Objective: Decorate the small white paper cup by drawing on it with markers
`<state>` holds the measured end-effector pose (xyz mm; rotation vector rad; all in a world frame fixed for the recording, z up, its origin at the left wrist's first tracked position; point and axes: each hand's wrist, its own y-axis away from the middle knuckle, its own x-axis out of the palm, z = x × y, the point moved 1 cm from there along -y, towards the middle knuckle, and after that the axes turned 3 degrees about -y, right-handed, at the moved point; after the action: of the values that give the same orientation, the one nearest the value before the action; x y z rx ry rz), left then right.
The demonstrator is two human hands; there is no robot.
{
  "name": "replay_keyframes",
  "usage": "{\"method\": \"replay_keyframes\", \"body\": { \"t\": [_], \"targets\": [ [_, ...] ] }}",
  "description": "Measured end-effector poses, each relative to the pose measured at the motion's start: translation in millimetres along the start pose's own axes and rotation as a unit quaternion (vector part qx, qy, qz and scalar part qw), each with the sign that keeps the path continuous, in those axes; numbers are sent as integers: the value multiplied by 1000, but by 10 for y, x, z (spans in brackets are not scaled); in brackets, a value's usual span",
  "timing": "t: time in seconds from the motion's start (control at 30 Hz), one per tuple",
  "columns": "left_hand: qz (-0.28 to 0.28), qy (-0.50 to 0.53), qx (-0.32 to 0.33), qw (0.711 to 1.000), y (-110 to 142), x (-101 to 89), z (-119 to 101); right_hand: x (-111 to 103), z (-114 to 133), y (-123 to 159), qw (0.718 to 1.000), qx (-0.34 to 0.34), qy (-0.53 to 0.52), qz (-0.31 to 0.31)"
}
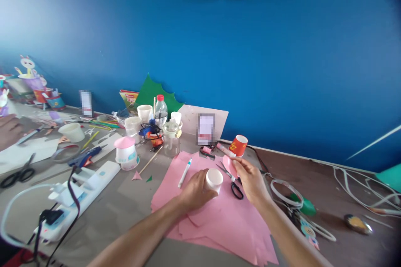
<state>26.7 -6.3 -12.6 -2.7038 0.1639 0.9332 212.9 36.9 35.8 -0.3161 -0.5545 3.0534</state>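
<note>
My left hand (196,190) is wrapped round a white paper cup (214,178) above the pink paper sheets (219,225). Between the fingertips of my right hand (249,175) is a small pink paper piece (230,166). Just under that hand lies a pair of scissors (236,190) with black handles, its blades partly hidden by the piece. A white marker (184,173) with a blue band rests on the pink sheets, left of the cup. Behind my right hand stands a red paper cup (239,145).
A pink-topped white cup (126,154), a glass jar (171,138) and a water bottle (161,110) stand to the left. Nearer are a power strip (81,200) and a blue glue gun (86,156). White cables (286,194) lie at right. Another person's hand (11,131) shows far left.
</note>
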Motion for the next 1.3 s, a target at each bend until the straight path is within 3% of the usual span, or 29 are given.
{"method": "replay_keyframes", "body": {
  "t": [0.17, 0.33, 0.5, 0.6, 0.7, 0.87, 1.03, 1.3],
  "targets": [
    [-8, -10, 8, 1000, 6, 26, 15, 185, 154, 128, 991, -88, 72, 72],
    [-5, 15, 15, 1000, -4, 2, -16, 301, 165, 260, 958, -185, 171, 133],
    [-12, 24, 33, 999, -9, 11, -7, 295, 187, 292, 942, -238, 203, 125],
    [-17, 24, 40, 999, -7, 10, -4, 275, 166, 327, 931, -261, 239, 89],
    [-10, 24, 38, 999, -5, -6, -18, 256, 120, 366, 922, -272, 273, 43],
    [-9, 12, 26, 1000, -5, -2, -9, 239, 110, 378, 923, -279, 262, 46],
    [-13, -14, 8, 1000, -4, 14, 12, 240, 192, 346, 904, -314, 289, 14],
    [-1, 0, 26, 1000, 3, -30, -27, 260, 89, 294, 927, -250, 271, 66]
  ]
}}
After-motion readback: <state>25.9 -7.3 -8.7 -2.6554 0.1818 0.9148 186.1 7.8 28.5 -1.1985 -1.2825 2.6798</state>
